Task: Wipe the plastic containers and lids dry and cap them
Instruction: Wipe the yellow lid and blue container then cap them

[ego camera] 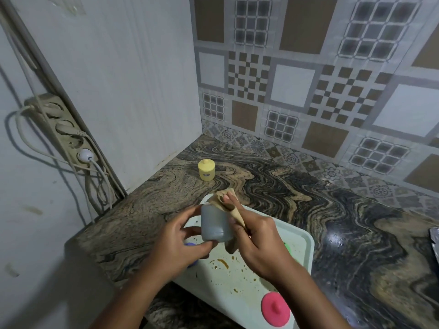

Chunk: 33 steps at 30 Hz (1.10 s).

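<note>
Above the tray (301,236), the left hand (180,236) gripped a grey container (215,222), fingers curled round its base. The right hand (259,238) pinched a tan cloth (228,198) against its upper side. Drying seemed the step in hand; capping would then need a lid, perhaps the pink lid (275,308) on the tray.

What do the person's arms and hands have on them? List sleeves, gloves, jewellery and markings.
Both are bare. The left hand and right hand wear no gloves, and no ring shows on the fingers in view. Neither wrist carries a watch or bracelet. The left forearm and right forearm are uncovered to the picture's bottom edge, so no sleeve is seen. No markings show.
</note>
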Each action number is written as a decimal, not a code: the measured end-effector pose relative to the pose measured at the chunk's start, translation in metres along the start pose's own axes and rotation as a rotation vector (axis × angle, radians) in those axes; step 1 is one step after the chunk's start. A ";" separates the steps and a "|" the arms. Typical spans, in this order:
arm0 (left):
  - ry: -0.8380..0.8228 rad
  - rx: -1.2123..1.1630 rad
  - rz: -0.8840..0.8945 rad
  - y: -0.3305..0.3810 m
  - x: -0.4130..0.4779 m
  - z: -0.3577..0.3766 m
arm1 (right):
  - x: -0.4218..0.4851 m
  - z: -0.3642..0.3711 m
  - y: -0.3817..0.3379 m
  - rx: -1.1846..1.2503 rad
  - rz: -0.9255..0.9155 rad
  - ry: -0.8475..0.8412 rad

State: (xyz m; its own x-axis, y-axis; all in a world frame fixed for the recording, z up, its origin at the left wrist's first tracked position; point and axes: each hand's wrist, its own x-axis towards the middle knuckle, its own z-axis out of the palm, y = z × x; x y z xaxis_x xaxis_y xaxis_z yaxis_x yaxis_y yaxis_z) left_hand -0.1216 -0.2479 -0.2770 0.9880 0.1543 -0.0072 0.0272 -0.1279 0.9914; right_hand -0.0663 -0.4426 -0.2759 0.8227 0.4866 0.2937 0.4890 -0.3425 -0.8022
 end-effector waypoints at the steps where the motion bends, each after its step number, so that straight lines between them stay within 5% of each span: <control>1: -0.003 0.019 0.001 0.001 0.000 0.000 | -0.001 -0.001 0.000 -0.025 -0.021 0.006; 12: 0.057 0.051 -0.006 -0.001 0.012 -0.007 | -0.032 -0.005 -0.001 -0.029 -0.091 -0.111; 15: 0.055 0.018 0.001 -0.001 0.013 -0.013 | -0.040 -0.010 0.003 0.050 0.010 -0.149; 23: 0.038 0.009 0.053 0.013 0.005 0.001 | -0.006 -0.019 -0.014 0.387 0.147 0.252; 33: 0.159 0.211 0.112 0.011 0.013 0.001 | -0.005 -0.001 -0.009 -0.023 -0.103 0.019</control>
State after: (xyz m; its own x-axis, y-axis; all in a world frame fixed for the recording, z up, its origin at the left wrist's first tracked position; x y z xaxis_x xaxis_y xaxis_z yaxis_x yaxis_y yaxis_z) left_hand -0.1082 -0.2488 -0.2659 0.9509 0.2773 0.1376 -0.0329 -0.3517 0.9355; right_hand -0.0748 -0.4429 -0.2694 0.7730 0.5049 0.3841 0.5777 -0.3098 -0.7552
